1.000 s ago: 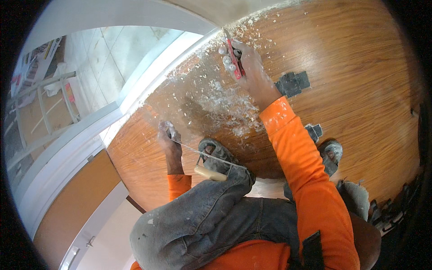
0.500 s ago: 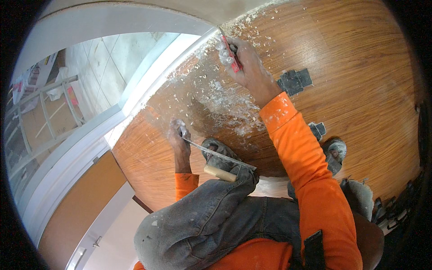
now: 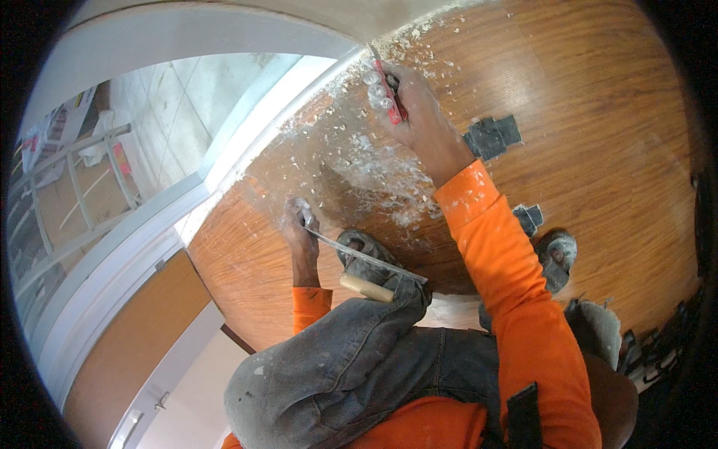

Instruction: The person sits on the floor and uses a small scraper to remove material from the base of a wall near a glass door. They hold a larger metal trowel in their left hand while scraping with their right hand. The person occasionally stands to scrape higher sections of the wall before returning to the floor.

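A red-handled scraper [image 3: 392, 95] is gripped tight in the right hand [image 3: 419, 120] at the wall edge, a trowel [image 3: 364, 260] pinched in the left hand [image 3: 299, 232], so shallow, flat strokes are probably best kept over the wood-look floor [image 3: 583, 112].

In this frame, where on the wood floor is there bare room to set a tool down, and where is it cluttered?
Bare wood floor lies right of the right hand, above the dark pads, and again left of the left hand toward the door frame. It is crowded between the hands, where white debris lies, and near the shoes.
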Motion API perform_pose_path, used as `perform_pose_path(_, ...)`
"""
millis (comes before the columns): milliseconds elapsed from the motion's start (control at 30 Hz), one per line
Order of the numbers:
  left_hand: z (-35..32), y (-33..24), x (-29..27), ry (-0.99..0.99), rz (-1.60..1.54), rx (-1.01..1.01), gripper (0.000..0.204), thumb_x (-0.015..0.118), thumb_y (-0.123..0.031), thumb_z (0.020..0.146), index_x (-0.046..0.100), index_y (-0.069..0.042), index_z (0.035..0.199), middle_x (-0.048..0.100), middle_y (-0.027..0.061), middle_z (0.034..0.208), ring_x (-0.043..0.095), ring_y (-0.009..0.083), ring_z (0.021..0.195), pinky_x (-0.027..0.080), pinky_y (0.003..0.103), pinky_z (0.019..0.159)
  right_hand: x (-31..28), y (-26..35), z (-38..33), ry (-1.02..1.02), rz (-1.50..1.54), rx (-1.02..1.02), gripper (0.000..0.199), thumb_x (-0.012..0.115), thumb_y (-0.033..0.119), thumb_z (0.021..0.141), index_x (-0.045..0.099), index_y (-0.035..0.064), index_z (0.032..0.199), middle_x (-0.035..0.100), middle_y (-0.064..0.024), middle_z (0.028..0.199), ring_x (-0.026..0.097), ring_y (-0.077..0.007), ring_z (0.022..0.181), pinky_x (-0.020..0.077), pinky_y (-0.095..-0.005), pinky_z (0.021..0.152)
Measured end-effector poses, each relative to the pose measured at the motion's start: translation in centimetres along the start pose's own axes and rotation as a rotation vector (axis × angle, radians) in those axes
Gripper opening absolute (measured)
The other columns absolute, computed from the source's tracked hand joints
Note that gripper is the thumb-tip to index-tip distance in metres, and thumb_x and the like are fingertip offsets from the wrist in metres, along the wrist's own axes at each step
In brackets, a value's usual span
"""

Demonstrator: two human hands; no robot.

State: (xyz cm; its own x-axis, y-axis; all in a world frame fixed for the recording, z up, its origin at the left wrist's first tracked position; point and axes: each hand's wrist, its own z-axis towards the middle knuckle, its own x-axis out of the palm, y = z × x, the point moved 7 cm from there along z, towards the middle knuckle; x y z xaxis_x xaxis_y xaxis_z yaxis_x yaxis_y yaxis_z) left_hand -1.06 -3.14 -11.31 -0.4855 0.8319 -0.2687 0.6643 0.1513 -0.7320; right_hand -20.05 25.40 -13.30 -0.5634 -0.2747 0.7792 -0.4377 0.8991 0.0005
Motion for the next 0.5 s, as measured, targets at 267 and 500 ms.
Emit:
perform_pose_path(267, 0.0, -0.1, 0.3, 0.027, -0.029, 0.014, 0.035, 0.053, -0.044, 0.103, 0.058, -0.013, 0.086, 0.049, -0.0053, 0.062, 0.041, 0.0066, 0.046, 0.029, 0.024, 0.041, -0.7, 0.0, 1.2, 0.028, -0.001, 0.000, 0.018, 0.043, 0.007, 0.104, 0.056, -0.0003, 0.094, 0.052, -0.0015, 0.070, 0.046, -0.0077, 0.052, 0.0377, -0.0204, 0.044)
perform_pose_path(500, -0.3, -0.5, 0.7, 0.029, -0.052, 0.044, 0.039, 0.055, -0.046, 0.102, 0.059, -0.012, 0.083, 0.045, -0.0052, 0.057, 0.038, 0.0067, 0.044, 0.026, 0.023, 0.039, 0.1, 0.1, 0.8, 0.062, 0.012, -0.005, 0.016, 0.044, 0.005, 0.102, 0.057, -0.0010, 0.093, 0.052, -0.0012, 0.073, 0.046, -0.0074, 0.054, 0.0382, -0.0206, 0.046)
